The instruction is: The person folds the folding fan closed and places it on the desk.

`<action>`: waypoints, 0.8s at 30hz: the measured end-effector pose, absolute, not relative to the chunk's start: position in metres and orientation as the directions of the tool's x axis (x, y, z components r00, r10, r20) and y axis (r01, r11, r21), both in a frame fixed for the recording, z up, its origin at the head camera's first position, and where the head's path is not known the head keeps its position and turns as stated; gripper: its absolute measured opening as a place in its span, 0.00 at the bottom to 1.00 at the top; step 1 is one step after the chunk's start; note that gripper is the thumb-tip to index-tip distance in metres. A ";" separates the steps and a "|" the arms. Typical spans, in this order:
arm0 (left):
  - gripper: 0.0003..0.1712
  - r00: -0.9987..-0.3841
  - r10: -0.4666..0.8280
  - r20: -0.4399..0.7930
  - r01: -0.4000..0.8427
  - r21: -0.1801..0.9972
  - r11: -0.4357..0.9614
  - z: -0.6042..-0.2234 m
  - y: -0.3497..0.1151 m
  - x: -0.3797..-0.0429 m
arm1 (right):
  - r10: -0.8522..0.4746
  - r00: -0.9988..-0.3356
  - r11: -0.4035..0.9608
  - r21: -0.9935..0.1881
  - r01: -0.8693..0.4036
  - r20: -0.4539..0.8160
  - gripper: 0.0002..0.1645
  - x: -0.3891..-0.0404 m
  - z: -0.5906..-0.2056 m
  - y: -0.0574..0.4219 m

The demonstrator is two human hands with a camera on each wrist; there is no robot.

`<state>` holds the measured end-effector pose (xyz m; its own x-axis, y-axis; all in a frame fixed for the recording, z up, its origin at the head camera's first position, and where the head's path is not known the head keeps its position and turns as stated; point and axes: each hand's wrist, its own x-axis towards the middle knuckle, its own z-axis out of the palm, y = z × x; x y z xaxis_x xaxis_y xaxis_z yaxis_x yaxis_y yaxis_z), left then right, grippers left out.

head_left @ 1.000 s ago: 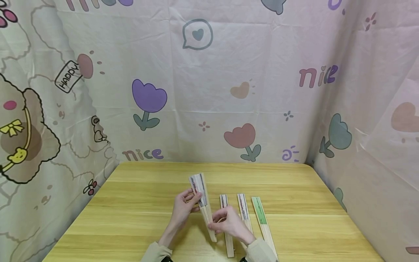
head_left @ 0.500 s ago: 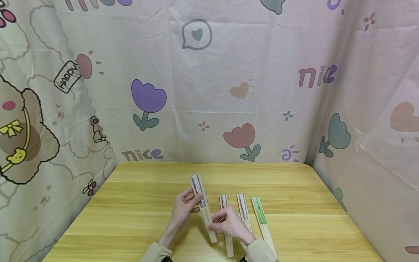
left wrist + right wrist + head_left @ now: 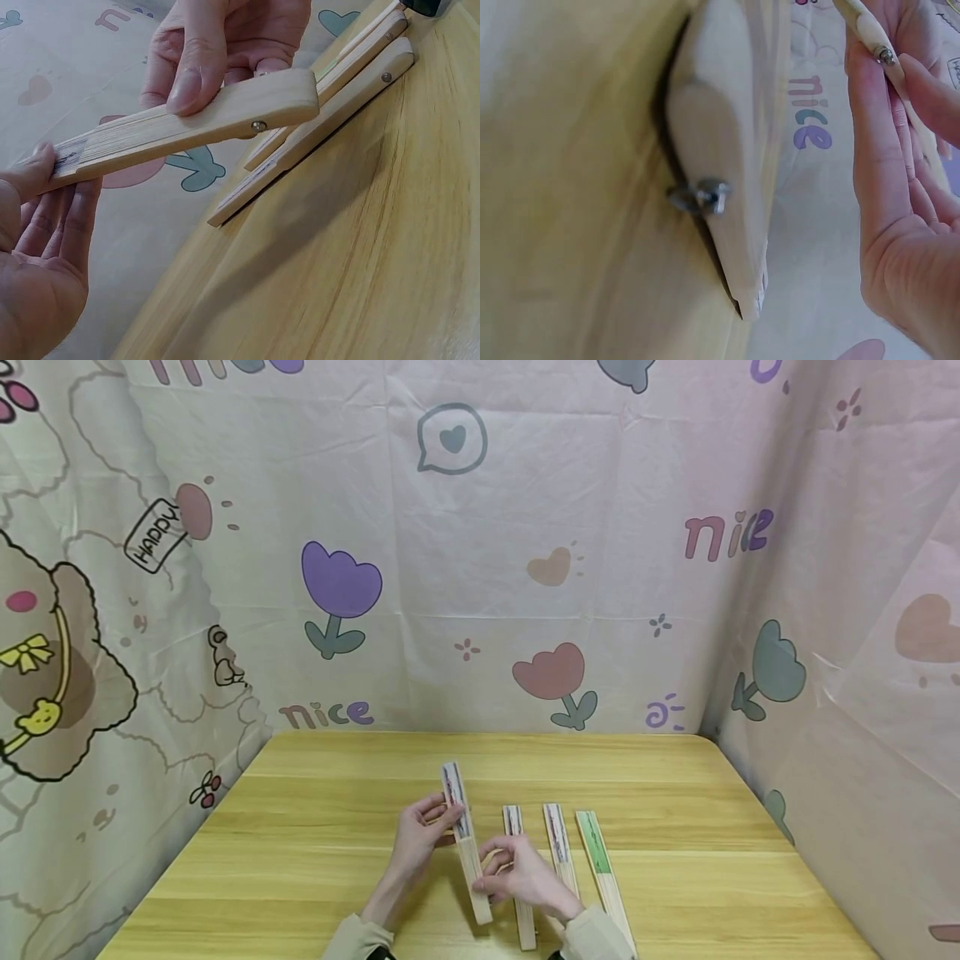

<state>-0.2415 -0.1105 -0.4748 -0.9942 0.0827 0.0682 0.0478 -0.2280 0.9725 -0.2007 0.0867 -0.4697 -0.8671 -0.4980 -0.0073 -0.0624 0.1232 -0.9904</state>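
A folding fan (image 3: 454, 789) with pale wooden ribs and a printed paper part is held tilted over the table, between both hands. My left hand (image 3: 422, 835) grips its papered upper half, thumb on top and fingers beneath. Near the riveted lower end, my right hand (image 3: 525, 877) pinches the ribs between thumb and fingers. In the left wrist view the fan (image 3: 262, 105) lies folded, its metal rivet showing on the side. The right wrist view has my right hand (image 3: 889, 180) at the fan's rivet end (image 3: 874, 37).
Three more folded fans lie side by side on the wooden table (image 3: 315, 827): one printed fan (image 3: 524, 928) partly under my right hand, another printed fan (image 3: 557, 835), and a green fan (image 3: 596, 845) furthest right. Patterned cloth (image 3: 465, 568) hangs behind and at both sides.
The held fan has narrowed from slightly spread to folded flat, and its lower end has shifted a little left and down. My right hand follows slightly. The fans on the table stay put.
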 end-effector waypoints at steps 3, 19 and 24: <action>0.25 -0.991 0.119 0.060 0.032 0.974 -0.226 -0.475 -0.112 -0.242 | -0.494 -0.869 0.111 -0.993 -0.035 -0.025 0.21 -0.199 -0.470 0.086; 0.34 -0.960 0.268 0.075 0.039 0.990 -0.137 -0.479 -0.130 -0.251 | -0.529 -0.840 0.072 -0.993 0.096 -0.120 0.30 -0.189 -0.474 0.079; 0.40 -0.948 0.308 0.078 0.051 0.994 -0.096 -0.482 -0.133 -0.255 | -0.519 -0.839 0.116 -0.986 0.119 -0.162 0.29 -0.188 -0.476 0.078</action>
